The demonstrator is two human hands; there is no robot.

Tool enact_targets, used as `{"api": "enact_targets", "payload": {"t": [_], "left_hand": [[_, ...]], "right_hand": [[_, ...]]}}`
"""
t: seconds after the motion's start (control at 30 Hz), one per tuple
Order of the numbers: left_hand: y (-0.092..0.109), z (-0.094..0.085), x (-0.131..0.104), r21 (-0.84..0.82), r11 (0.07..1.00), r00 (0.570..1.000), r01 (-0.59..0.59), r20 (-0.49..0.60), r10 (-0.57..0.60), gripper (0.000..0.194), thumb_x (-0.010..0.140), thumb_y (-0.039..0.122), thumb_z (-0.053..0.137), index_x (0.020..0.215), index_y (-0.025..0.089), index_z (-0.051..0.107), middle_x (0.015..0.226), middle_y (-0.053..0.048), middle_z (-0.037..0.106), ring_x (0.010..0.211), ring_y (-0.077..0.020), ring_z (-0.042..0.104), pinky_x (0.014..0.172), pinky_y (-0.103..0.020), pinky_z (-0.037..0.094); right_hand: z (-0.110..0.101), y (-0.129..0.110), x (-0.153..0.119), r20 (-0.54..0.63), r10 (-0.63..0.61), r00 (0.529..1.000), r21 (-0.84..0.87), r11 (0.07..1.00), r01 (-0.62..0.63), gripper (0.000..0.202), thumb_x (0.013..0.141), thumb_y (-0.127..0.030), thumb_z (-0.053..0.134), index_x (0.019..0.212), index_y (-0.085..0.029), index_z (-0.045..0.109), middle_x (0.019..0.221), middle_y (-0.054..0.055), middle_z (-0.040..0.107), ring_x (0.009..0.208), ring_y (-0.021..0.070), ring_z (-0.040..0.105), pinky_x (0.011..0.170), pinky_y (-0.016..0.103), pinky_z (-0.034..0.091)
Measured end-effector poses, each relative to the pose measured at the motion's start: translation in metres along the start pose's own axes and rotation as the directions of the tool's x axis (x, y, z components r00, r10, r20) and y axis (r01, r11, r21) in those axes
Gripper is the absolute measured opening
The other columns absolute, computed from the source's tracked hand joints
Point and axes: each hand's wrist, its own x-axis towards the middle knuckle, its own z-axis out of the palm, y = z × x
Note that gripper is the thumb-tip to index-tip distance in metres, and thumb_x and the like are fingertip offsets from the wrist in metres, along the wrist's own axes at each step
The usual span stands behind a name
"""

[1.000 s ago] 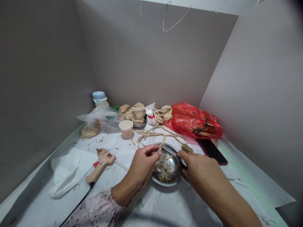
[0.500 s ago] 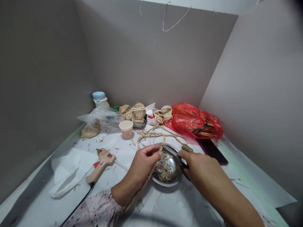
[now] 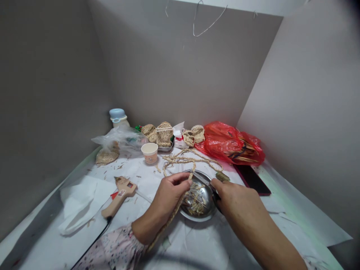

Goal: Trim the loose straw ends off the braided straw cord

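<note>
My left hand (image 3: 172, 192) is closed, pinching a braided straw cord (image 3: 180, 160) between thumb and fingers. One length of the cord hangs down along my left forearm; the rest lies in loose loops beyond the bowl. In my right hand (image 3: 237, 200) is a pair of scissors (image 3: 201, 178) with black handles. Their metal blades point left and meet the cord just past my left fingertips; whether they cut into it I cannot tell. Under both hands sits a steel bowl (image 3: 210, 212) with straw trimmings (image 3: 194, 202) in it.
A glue gun (image 3: 119, 197) with its cable lies left, near crumpled white paper (image 3: 77, 206). Behind stand a paper cup (image 3: 150, 153), woven straw pieces (image 3: 164, 134) and a blue-lidded bottle (image 3: 118, 117). On the right are a red plastic bag (image 3: 225, 140) and a dark tablet-like device (image 3: 253, 182).
My right hand has shifted slightly left and its fingers have drawn in on the scissor handles. The left hand keeps its pinch on the cord in nearly the same place.
</note>
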Motion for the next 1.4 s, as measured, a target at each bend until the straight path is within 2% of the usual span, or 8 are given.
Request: {"api": "enact_targets", "payload": {"t": [0.33,0.7,0.9,1.1,1.4], "left_hand": [[-0.001,-0.001,0.0,0.007,1.0,1.0,0.022,-0.016,-0.022,0.031,0.071,0.027,0.071,0.1,0.017,0.074,0.089,-0.004,0.075,0.079,-0.0175,0.064,0.074,-0.026,0.047],[0.001,-0.001,0.0,0.015,1.0,1.0,0.023,0.017,-0.023,0.037,0.07,0.029,0.071,0.105,0.015,0.073,0.099,-0.009,0.074,0.081,-0.0218,0.066,0.073,-0.03,0.049],[0.0,-0.003,0.0,0.02,1.0,1.0,0.006,0.001,-0.006,0.037,0.07,0.03,0.072,0.105,0.017,0.073,0.094,-0.007,0.075,0.085,-0.0221,0.066,0.077,-0.03,0.049],[-0.001,-0.003,0.0,-0.001,1.0,1.0,0.012,0.017,-0.011,0.034,0.072,0.029,0.07,0.104,0.018,0.073,0.096,-0.005,0.075,0.088,-0.0209,0.065,0.08,-0.029,0.048],[0.005,0.0,-0.001,0.044,0.998,0.997,0.045,-0.066,-0.042,0.036,0.067,0.03,0.073,0.1,0.014,0.073,0.093,-0.007,0.074,0.082,-0.0213,0.064,0.074,-0.029,0.047]], "right_hand": [[0.002,0.003,0.001,0.017,-0.003,1.0,0.016,1.0,0.003,0.017,0.08,-0.015,0.054,0.09,-0.028,0.06,0.075,0.001,0.071,0.065,0.0205,0.067,0.047,0.028,0.016],[-0.003,0.004,0.002,0.048,-0.004,0.999,0.031,1.0,0.003,0.018,0.08,-0.014,0.054,0.09,-0.027,0.061,0.073,0.001,0.07,0.068,0.0207,0.068,0.048,0.027,0.023],[-0.008,0.009,0.0,0.063,0.004,0.998,0.07,0.998,-0.008,0.018,0.078,-0.017,0.058,0.092,-0.028,0.062,0.08,0.001,0.072,0.076,0.0207,0.068,0.05,0.025,0.026],[-0.007,0.006,0.001,0.061,0.008,0.998,0.013,1.0,-0.009,0.023,0.077,-0.014,0.057,0.095,-0.028,0.062,0.084,0.001,0.072,0.075,0.0211,0.068,0.049,0.025,0.027],[-0.013,0.001,0.001,0.099,0.008,0.995,-0.002,1.0,-0.008,0.02,0.08,-0.015,0.054,0.094,-0.027,0.062,0.085,0.002,0.072,0.077,0.0208,0.069,0.049,0.025,0.026]]}}
